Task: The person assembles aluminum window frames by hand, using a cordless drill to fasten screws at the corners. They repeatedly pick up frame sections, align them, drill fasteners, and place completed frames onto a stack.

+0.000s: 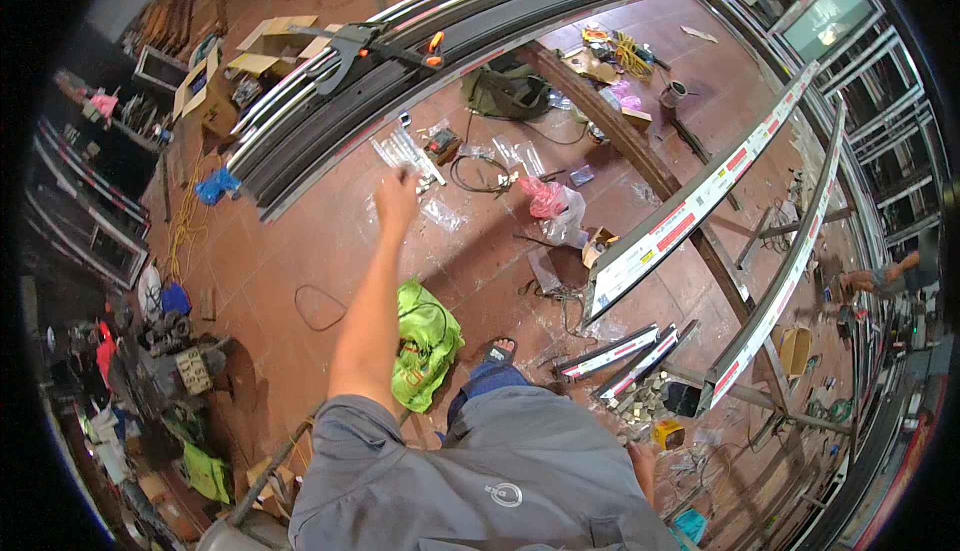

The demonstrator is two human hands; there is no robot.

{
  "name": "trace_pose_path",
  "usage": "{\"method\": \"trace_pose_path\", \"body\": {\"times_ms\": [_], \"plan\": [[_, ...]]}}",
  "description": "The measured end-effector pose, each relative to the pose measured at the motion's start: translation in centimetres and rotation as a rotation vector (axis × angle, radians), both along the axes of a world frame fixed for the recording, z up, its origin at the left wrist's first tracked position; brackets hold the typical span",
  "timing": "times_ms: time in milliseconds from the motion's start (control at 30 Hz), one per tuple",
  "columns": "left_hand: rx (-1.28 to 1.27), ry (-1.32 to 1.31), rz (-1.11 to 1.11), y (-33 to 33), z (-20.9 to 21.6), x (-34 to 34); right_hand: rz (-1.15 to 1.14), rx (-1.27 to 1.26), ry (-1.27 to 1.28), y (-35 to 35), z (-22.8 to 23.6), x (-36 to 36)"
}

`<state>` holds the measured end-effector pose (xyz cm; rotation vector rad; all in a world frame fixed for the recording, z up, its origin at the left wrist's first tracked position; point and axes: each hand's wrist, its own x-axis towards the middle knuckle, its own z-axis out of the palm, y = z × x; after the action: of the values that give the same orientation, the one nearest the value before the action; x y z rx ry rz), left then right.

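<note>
left hand [397, 194]: reached way out ahead over the tiled floor [262, 296], right beside the white strips. couldn't tell if it was actually touching any of them.
left fingers: looked kinda curled in, but whether they were pinching something, no idea, couldn't tell from up there.
white strips [408, 151]: the stuff nearest that hand, bunched on the floor just past it, on the near side of the dark bars.
clear bag [442, 215]: flat on the floor, just right of the left hand.
right hand [642, 463]: down low at the person's right side, mostly hidden behind the shirt, so couldn't tell what its fingers were up to.
dark bars [540, 1]: long bundle running from far left across to the far right, with a dark tool [350, 51] with orange bits on top.
pink bag [545, 196]: crumpled on the floor, right of the strips.
green bag [428, 341]: bright one, near, just right of the left forearm.
labelled profiles [690, 211]: two long ones on the right, over a brown beam [620, 151].
short profiles [610, 353]: near right, close to a yellow box [668, 435].
other person [890, 276]: only partly visible, right edge.
</note>
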<state>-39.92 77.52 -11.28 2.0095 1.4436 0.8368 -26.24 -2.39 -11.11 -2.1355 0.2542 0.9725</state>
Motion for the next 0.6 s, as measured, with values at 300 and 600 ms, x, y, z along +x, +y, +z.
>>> {"method": "trace_pose_path", "body": {"times_ms": [300, 600], "plan": [[0.354, 0.878, 0.247, 17.0, 17.4, 3.3, -0.691, -0.103, 0.027, -5.8, 1.7, -8.1], [0.355, 0.798, 0.102, 19.2, 21.8, 5.2, -0.701, -0.046, 0.055, -5.5, -0.7, -9.6]]}}
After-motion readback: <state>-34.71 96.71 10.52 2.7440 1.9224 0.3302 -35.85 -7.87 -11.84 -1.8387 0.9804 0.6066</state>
